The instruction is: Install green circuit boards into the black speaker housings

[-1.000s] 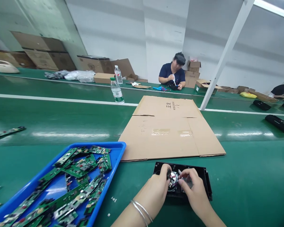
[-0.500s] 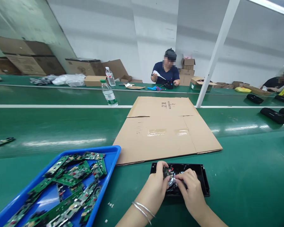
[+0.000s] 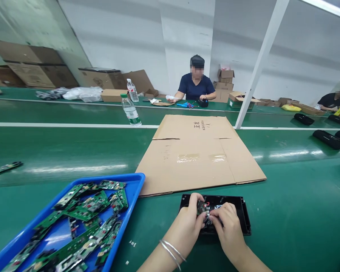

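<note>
My left hand (image 3: 187, 219), with two silver bangles at its wrist, is closed around one end of a small green circuit board (image 3: 200, 207). Thumb and forefinger of my right hand (image 3: 229, 224) pinch a small white connector (image 3: 208, 214) at the board's edge. Whether the connector is seated in the board I cannot tell. Both hands are over an open black plastic housing (image 3: 244, 215) that lies on the green table. Wires (image 3: 217, 206) and a round silvery part show inside it, partly hidden by my fingers.
To my left stands a blue tray (image 3: 129, 215) piled with green circuit boards (image 3: 93, 204). Flattened cardboard (image 3: 198, 170) lies beyond the housing. Small white bits (image 3: 132, 243) are scattered on the table. Farther off are a water bottle (image 3: 131, 111), black cases (image 3: 328, 139) and a seated co-worker (image 3: 196, 86).
My hands stay over the housing, with the board and connector shifted only slightly. Across the table, the co-worker has lowered the white object in one hand to table height.
</note>
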Tool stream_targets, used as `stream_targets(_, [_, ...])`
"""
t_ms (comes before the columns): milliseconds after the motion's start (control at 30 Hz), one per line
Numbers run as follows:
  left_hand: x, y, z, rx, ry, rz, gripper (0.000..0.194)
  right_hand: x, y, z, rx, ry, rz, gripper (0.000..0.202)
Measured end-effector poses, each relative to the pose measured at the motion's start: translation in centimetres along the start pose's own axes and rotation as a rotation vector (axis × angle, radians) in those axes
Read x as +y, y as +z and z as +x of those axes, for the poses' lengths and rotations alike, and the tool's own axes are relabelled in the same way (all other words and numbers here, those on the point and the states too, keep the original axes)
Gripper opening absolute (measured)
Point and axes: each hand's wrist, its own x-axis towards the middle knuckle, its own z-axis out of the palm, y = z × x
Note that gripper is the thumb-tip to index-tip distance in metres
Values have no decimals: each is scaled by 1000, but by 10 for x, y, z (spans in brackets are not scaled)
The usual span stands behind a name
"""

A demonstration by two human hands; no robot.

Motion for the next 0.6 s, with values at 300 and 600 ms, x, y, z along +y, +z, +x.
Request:
stream_targets(300, [9, -12, -1, -124, 92, 361, 22, 6, 1, -4, -54, 193, 111, 16])
stream_targets(600, [4, -14, -2, -188, 199, 368, 25, 2, -8, 3, -285, 264, 136, 14])
